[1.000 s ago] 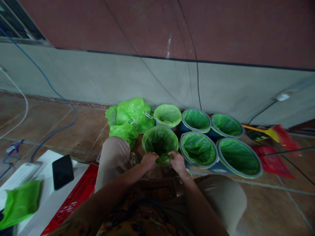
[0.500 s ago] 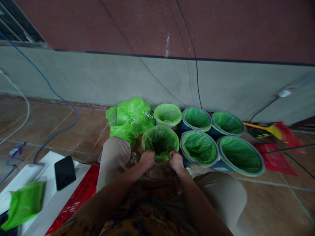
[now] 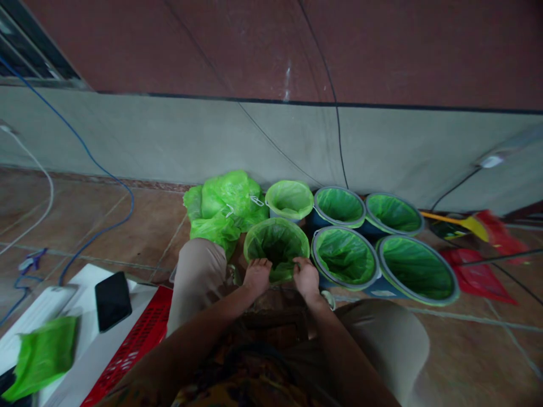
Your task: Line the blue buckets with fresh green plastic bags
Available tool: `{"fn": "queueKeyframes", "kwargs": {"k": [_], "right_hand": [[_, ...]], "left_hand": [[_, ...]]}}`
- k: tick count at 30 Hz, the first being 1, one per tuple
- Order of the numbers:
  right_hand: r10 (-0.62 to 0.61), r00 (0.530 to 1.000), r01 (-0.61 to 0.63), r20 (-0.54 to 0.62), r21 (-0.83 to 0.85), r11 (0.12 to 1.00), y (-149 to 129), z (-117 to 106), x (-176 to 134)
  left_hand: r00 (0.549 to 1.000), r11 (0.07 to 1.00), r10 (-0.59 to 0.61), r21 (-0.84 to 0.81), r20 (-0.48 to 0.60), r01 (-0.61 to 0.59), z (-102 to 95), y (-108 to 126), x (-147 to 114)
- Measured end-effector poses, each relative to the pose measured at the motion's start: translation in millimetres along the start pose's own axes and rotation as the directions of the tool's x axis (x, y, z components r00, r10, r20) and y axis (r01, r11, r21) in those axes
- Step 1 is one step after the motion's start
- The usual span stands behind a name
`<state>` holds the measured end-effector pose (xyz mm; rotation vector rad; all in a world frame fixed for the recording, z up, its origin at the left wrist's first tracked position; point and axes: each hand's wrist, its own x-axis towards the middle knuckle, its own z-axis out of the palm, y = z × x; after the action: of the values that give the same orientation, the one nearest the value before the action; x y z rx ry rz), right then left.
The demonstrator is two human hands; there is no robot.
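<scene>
Between my knees stands a small trash bin with a thin green garbage bag (image 3: 278, 232) lining it and folded over the rim. My left hand (image 3: 257, 275) grips the bag at the near left of the rim, fingers bent over the edge. On the near right, my right hand (image 3: 306, 277) pinches the same bag, which sags between both hands. Part of the near rim is hidden by my hands. Right behind is another small lined bin (image 3: 289, 199). To the right, a larger grey-rimmed bin (image 3: 345, 255) also has a green bag in it.
Knotted green bags (image 3: 231, 198) lie against the wall. More lined bins (image 3: 418, 268) stand on the right, beside a red dustpan (image 3: 479, 274). At left are a phone (image 3: 112, 301), a folded green bag (image 3: 44, 353), a red basket (image 3: 136, 339) and a blue cable (image 3: 91, 155).
Both hands have loosened from tight fists, with fingers now reaching over the near rim. The bag edge between them has shifted slightly. The bins stay in place.
</scene>
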<state>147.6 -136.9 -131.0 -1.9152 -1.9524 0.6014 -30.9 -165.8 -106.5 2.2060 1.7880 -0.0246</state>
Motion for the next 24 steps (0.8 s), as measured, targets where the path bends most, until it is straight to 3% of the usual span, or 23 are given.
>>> {"fn": "queueKeyframes", "kwargs": {"k": [3,8,14,24], "right_hand": [[-0.060,0.997,0.058,0.046,0.035,0.998,-2.2,-4.9,-0.9],[-0.166,0.958,0.175,0.233,-0.017,0.984,-5.3,-3.6,-7.0],[-0.208,0.931,0.250,0.302,-0.108,0.962,-7.5,1.1,-9.5],[-0.218,0.920,0.281,0.325,-0.163,0.946,-2.1,12.7,-10.6]], "left_hand": [[0.994,0.994,0.104,-0.012,-0.035,-0.104,-0.8,10.0,-7.8],[0.972,0.972,0.237,0.001,0.007,-0.237,10.7,22.3,-14.0],[0.981,0.979,0.188,0.076,0.048,-0.191,23.6,22.5,-3.6],[0.973,0.981,0.159,0.083,0.170,-0.175,23.4,20.1,2.5]]}}
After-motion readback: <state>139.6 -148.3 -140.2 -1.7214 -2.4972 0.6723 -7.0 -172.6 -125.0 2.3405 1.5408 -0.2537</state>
